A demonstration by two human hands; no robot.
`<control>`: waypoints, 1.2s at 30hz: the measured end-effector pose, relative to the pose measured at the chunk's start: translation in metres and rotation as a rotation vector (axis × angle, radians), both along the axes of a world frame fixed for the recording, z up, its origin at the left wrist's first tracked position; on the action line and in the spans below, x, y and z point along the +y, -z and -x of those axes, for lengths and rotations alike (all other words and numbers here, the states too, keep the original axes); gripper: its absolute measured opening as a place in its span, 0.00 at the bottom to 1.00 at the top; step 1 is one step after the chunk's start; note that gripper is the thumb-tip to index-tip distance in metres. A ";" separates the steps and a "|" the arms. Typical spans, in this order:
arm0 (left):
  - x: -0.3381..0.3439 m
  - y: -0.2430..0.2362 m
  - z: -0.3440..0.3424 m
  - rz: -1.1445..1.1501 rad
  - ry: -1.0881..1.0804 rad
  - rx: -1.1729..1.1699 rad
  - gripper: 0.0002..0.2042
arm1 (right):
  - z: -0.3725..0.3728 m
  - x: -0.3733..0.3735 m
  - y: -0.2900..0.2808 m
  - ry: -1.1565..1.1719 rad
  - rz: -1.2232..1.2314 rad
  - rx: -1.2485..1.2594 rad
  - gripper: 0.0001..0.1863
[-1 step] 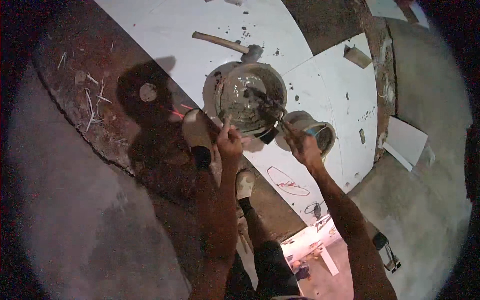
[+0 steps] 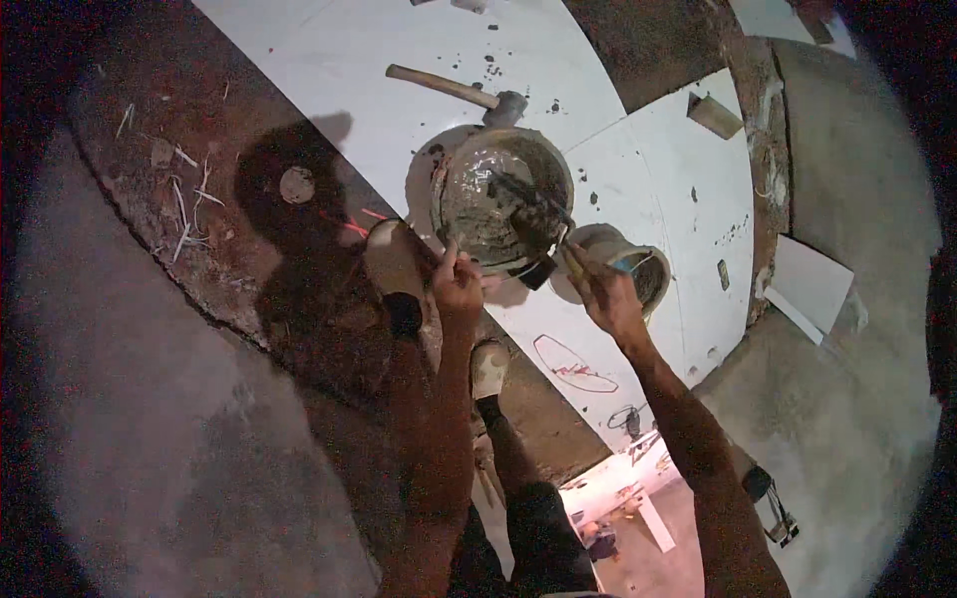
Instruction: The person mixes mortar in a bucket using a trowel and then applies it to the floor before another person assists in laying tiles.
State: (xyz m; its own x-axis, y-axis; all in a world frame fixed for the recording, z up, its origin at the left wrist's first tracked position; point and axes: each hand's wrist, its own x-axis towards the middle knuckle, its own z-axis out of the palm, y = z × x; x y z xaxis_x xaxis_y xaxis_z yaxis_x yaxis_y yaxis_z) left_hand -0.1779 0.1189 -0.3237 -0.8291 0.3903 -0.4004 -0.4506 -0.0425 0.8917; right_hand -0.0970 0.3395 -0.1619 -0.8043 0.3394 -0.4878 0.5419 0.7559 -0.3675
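Observation:
A round bucket [image 2: 444,204] holding wet grey mortar [image 2: 483,189] stands on the white slabs. My left hand [image 2: 459,287] is closed on its near rim, the index finger lying up along the edge. My right hand [image 2: 606,294] grips a trowel by its handle. The trowel's blade [image 2: 538,219] lies in the mortar at the bucket's right side, its surface coated grey. Just right of that bucket, a smaller bucket [image 2: 653,269] sits partly behind my right hand.
A mallet [image 2: 444,84] with a wooden handle lies beyond the bucket. Mortar crumbs dot the slabs. My shoes [image 2: 488,367] rest on bare soil near the slab edge. A white offcut [image 2: 812,279] lies on the concrete at right, and a small block [image 2: 714,116] at far right.
The trowel blade has shifted slightly in the mortar and shows more of its coated face. My left hand stays at the rim.

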 end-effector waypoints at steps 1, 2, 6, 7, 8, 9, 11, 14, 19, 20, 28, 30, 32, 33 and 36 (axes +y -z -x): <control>0.007 -0.009 -0.002 -0.068 -0.033 -0.089 0.18 | 0.001 0.003 -0.011 0.038 0.011 -0.010 0.21; 0.013 -0.018 -0.001 -0.133 -0.073 -0.175 0.17 | 0.004 0.006 -0.021 0.072 0.023 -0.017 0.21; 0.004 -0.020 0.007 -0.115 -0.144 -0.688 0.10 | 0.024 0.033 -0.052 -0.127 -0.096 -0.210 0.20; 0.006 -0.021 0.007 -0.129 -0.142 -0.743 0.10 | 0.023 0.042 -0.056 -0.178 -0.132 -0.276 0.19; -0.002 -0.022 0.011 -0.126 -0.154 -0.785 0.10 | 0.050 0.037 -0.075 -0.311 -0.138 -0.223 0.20; 0.018 -0.042 0.012 -0.085 -0.209 -0.794 0.10 | 0.060 0.043 -0.099 -0.426 -0.178 -0.208 0.20; 0.020 -0.054 0.017 -0.028 -0.280 -0.786 0.10 | 0.063 0.035 -0.111 -0.411 -0.110 -0.237 0.20; 0.011 -0.052 0.029 -0.030 -0.151 -0.791 0.12 | 0.036 0.024 -0.095 -0.533 0.001 -0.282 0.17; 0.023 -0.063 0.029 0.163 -0.014 -0.500 0.13 | -0.019 0.047 -0.045 -0.813 -0.282 -0.154 0.21; 0.024 -0.065 0.028 0.234 0.030 -0.401 0.14 | -0.023 0.057 -0.029 -0.903 -0.351 -0.128 0.22; 0.032 -0.095 0.043 0.036 -0.075 -0.586 0.13 | 0.101 0.106 0.006 -0.826 -0.219 -0.480 0.09; 0.026 -0.080 0.031 -0.003 -0.069 -0.554 0.12 | 0.140 0.110 0.015 -0.958 -0.250 -0.477 0.10; 0.025 -0.053 0.017 -0.052 -0.051 -0.521 0.11 | 0.175 0.110 0.020 -0.957 -0.212 -0.466 0.09; 0.008 -0.037 0.015 0.072 0.038 -0.354 0.10 | 0.208 0.073 0.001 -0.723 -0.174 -0.605 0.08; -0.007 0.000 -0.006 0.173 0.150 -0.252 0.09 | 0.197 0.077 0.004 -0.808 -0.184 -0.659 0.10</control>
